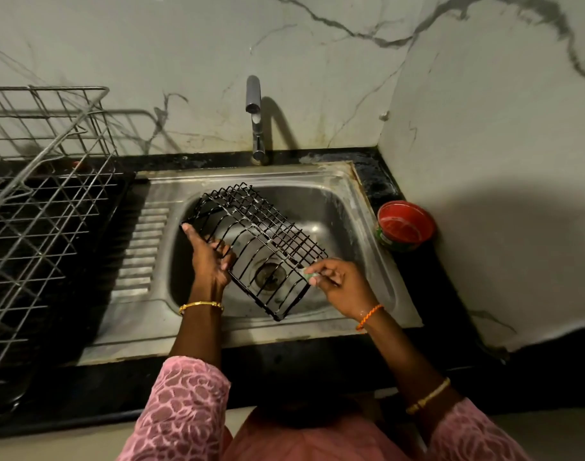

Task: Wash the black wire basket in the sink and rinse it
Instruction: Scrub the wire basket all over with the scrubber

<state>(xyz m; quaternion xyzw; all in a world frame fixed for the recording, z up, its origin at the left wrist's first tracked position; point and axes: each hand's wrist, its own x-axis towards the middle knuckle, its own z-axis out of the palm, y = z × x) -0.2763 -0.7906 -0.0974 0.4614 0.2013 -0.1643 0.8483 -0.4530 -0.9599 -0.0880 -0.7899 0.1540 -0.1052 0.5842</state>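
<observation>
Marble walls back the sink (317,181), where the basket (254,244) hangs tilted over the drain. Left hand (211,257) grips its rim; right hand (337,281) pinches a scrubber (312,277) against its corner. Scrubbing seems underway; rinsing needs the tap (255,118) opened.
</observation>
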